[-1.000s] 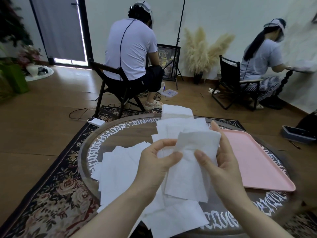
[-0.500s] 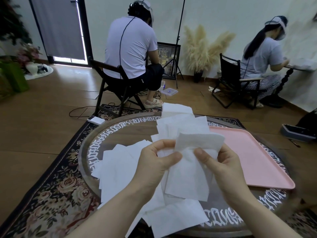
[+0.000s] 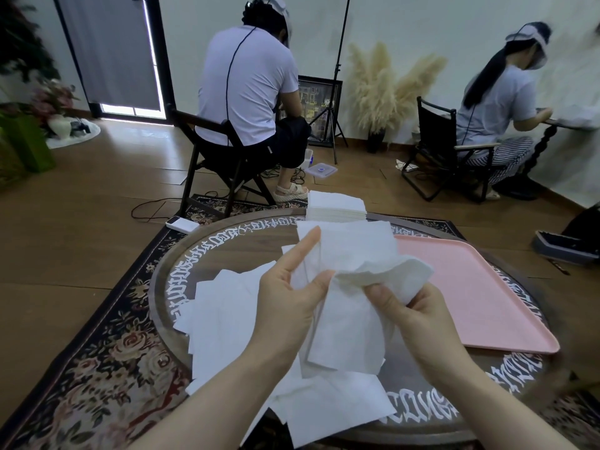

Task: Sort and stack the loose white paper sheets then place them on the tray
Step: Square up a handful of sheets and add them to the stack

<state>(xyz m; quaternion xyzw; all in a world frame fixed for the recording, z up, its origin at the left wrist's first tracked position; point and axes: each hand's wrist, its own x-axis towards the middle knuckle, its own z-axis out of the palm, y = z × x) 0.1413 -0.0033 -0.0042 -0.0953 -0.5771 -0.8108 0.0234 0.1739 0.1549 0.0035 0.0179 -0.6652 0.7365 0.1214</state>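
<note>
Above the round wooden table (image 3: 259, 232) both my hands hold one white paper sheet (image 3: 350, 332). My left hand (image 3: 292, 297) pinches its left side with thumb and fingers, index finger raised. My right hand (image 3: 412, 316) grips the sheet's top edge, which bends over in a fold toward the right. Several loose white sheets (image 3: 227, 313) lie spread on the table under and left of my hands. A neat pile of white sheets (image 3: 336, 207) sits at the table's far edge. The pink tray (image 3: 480, 297) lies on the table's right side with nothing on it.
Two people sit on folding chairs with their backs to me, one (image 3: 250, 86) straight ahead and one (image 3: 496, 102) at the far right by a wall desk. A white device (image 3: 181, 224) lies on the patterned rug beyond the table.
My right hand has curled down and bent the held sheet's top edge over to the right. My left index finger has lifted off the sheet.
</note>
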